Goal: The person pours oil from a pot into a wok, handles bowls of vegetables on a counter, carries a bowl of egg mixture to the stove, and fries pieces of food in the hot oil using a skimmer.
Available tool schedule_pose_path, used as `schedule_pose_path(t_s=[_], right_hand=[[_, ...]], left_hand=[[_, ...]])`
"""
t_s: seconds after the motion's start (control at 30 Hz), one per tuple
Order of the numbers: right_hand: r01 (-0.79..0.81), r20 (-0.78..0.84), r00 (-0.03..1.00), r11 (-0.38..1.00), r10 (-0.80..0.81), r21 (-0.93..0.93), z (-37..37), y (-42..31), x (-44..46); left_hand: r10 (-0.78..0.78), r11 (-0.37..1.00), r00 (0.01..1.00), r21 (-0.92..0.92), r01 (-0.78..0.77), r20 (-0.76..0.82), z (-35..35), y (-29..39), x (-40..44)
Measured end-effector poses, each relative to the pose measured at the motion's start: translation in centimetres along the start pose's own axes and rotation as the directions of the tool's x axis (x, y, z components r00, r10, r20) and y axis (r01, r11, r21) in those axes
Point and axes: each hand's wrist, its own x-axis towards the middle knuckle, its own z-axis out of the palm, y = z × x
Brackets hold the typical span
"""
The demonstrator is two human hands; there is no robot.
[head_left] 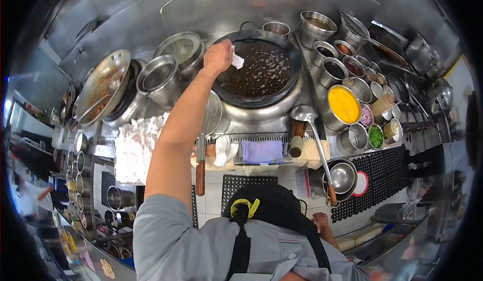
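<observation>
Head — white strip (238, 60), round wok (296, 63)

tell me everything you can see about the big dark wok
The wok is wide, round and dark, apparently metal, with a loop handle at its far edge. It sits on a silvery round stove ring, beyond the front ledge. Dark brown liquid covers most of its inside, dotted with pale bubbles or flecks, mostly toward the right. The left hand holds a white piece over its left side; whether that touches the liquid isn't clear.
</observation>
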Motion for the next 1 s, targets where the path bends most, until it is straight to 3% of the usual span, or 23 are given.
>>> schedule_pose_path(t_s=[0.03,0.13,0.27,0.33,0.37,0.4,0.47,0.5,0.57,0.63,0.67,0.7,0.73,0.8,0.83,0.87,0.9,0.97,1.0], right_hand=[[-0.018,0.026,1.000,0.994,0.015,0.110,-0.1,-0.3,0.0],[-0.137,-0.233,0.959,0.983,0.163,0.125,0.9,-3.8,-2.9],[-0.111,-0.208,0.966,0.973,0.153,0.202,0.0,-3.0,-2.3],[0.248,-0.114,0.956,0.953,-0.270,-0.174,-1.7,0.0,-1.1],[0.124,-0.163,0.979,0.992,-0.123,-0.005,-1.6,1.3,-1.1],[-0.005,-0.197,0.980,0.986,0.038,0.164,-1.7,1.5,-1.3],[-0.165,-0.121,0.977,0.980,0.177,0.109,-1.0,-2.6,-4.8],[-0.172,-0.086,0.979,0.976,0.184,0.134,-1.8,-1.5,-4.8],[-0.180,0.007,0.983,0.966,0.182,0.183,-3.0,1.7,-2.5],[-0.060,0.166,0.985,0.998,0.053,0.035,-4.7,4.9,0.5],[0.164,0.315,0.943,0.974,-0.108,-0.157,-6.0,6.7,2.6],[0.453,0.490,0.834,0.822,-0.254,-0.345,-6.9,8.0,4.6],[0.718,0.646,0.662,0.568,-0.381,-0.401,-7.8,8.8,6.6],[0.874,0.860,0.451,-0.074,-0.237,-0.479,-6.4,3.2,6.0],[0.838,0.846,0.370,-0.256,-0.383,-0.482,-5.5,0.9,4.7],[0.855,0.797,0.328,-0.200,-0.508,-0.479,-4.3,-0.5,4.3],[0.758,0.688,0.646,0.170,-0.331,-0.629,-5.2,0.3,5.0],[0.716,0.646,0.690,0.175,-0.326,-0.676,-6.2,4.1,9.5],[0.773,0.706,0.602,0.048,-0.373,-0.633,-7.5,5.8,10.8]], left_hand=[[-0.013,1.000,0.999,0.026,0.012,0.033,0.9,0.3,0.6],[-0.065,0.993,0.997,0.102,0.061,0.035,3.1,0.0,2.4],[0.008,0.982,1.000,0.188,-0.007,-0.001,1.6,1.3,3.8],[0.152,0.944,0.988,0.296,-0.143,-0.009,-3.4,2.0,5.1],[0.043,0.998,0.999,0.044,-0.042,-0.014,-8.4,3.9,4.3],[0.184,0.979,0.976,0.107,-0.171,-0.120,-13.1,4.6,3.7],[0.278,0.938,0.957,0.238,-0.251,-0.086,-23.3,2.1,4.0],[-0.013,0.973,0.983,0.223,0.054,-0.184,-27.3,4.6,2.4],[0.036,0.962,0.963,0.271,0.040,-0.267,-30.2,6.8,-3.7],[0.108,0.941,0.926,0.337,0.022,-0.363,-33.4,9.0,-8.4],[0.146,0.929,0.901,0.370,0.018,-0.408,-34.5,9.7,-9.7],[-0.072,0.939,0.871,0.262,0.224,-0.487,-35.1,6.9,-11.9],[-0.285,0.899,0.789,0.133,0.417,-0.544,-34.9,3.0,-14.9],[-0.433,0.873,0.803,0.030,0.487,-0.409,-32.9,-0.7,-19.5],[-0.501,0.851,0.785,-0.042,0.524,-0.366,-31.5,-2.1,-21.6],[-0.565,0.819,0.758,-0.110,0.563,-0.324,-30.2,-3.6,-23.8],[-0.661,0.750,0.701,-0.234,0.618,-0.268,-28.9,-4.9,-26.1],[-0.721,0.693,0.652,-0.265,0.671,-0.235,-27.2,-7.5,-29.5],[-0.693,0.721,0.656,-0.270,0.638,-0.299,-25.9,-8.9,-31.2]])
